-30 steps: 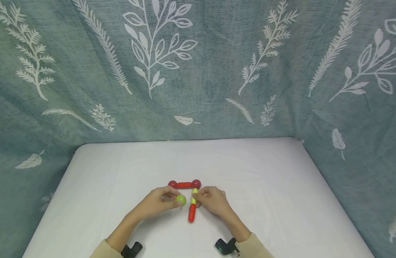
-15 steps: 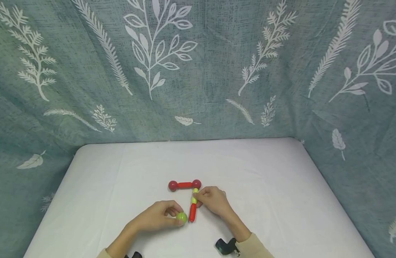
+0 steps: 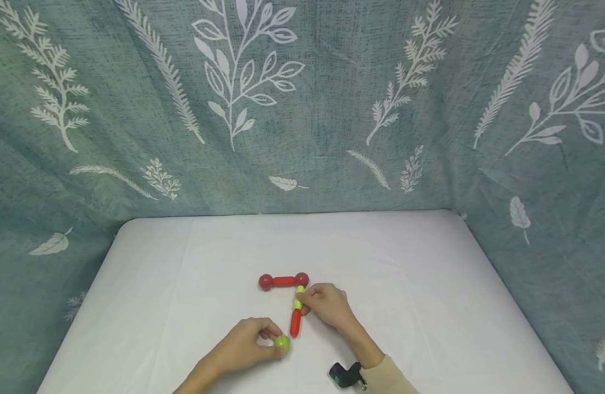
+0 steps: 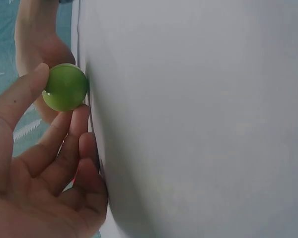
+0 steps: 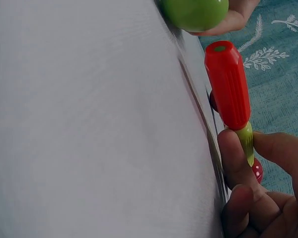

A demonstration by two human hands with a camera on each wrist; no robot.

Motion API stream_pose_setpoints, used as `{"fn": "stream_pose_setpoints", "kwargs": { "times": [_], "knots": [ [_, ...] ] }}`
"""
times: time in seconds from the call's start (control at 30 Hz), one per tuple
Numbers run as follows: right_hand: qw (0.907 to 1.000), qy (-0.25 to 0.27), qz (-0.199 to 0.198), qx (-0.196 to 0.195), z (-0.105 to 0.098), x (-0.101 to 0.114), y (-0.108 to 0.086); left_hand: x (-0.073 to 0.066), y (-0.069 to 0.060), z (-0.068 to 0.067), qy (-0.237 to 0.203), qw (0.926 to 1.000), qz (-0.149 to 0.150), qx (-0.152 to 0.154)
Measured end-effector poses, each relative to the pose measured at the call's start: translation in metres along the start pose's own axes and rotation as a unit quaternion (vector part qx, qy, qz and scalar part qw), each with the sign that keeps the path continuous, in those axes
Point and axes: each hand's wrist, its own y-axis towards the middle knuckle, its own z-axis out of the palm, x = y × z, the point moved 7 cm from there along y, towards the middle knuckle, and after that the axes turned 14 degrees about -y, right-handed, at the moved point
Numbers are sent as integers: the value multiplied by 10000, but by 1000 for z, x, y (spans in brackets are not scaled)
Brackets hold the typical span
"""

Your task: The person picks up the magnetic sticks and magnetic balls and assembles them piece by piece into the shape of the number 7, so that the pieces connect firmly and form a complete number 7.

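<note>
Between thumb and fingertips, my left hand (image 3: 245, 346) pinches a green ball (image 4: 65, 87). In the head view that ball sits just left of and below the free end of a red rod (image 3: 295, 323). My right hand (image 3: 328, 305) pinches a yellow-green rod (image 5: 246, 141), whose near end joins the red rod. Its far end meets a dark red ball (image 3: 301, 279). From there another red rod (image 3: 284, 281) runs left to a second dark red ball (image 3: 265, 282). The right wrist view shows a small green spot on the red rod's free end.
All of this lies on a white-covered table (image 3: 381, 251). A green curtain with white leaf prints (image 3: 302, 109) hangs behind and at the sides. A black device (image 3: 345, 375) is strapped at the right wrist, by a beige sleeve (image 3: 388, 376).
My left hand has moved toward the person with the green ball, from beside the yellow-green rod to near the red rod's free end. The right hand has kept its hold with hardly any movement.
</note>
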Motion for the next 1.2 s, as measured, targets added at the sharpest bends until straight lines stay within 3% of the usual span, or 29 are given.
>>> {"fn": "stream_pose_setpoints", "kwargs": {
  "times": [0.13,0.4,0.67,1.2],
  "knots": [
    [10000,-13,29,-35,-1,1,0,-3,-1,6,-15,10000,43,16],
    [10000,82,-4,-49,1,0,0,0,3,12,-154,9994,-204,-247],
    [9999,91,-45,-98,1,1,-1,-4,4,12,-144,9988,60,-457],
    [9999,-11,-17,-124,1,1,-1,-4,6,15,-197,9992,-65,-351]
  ]
}}
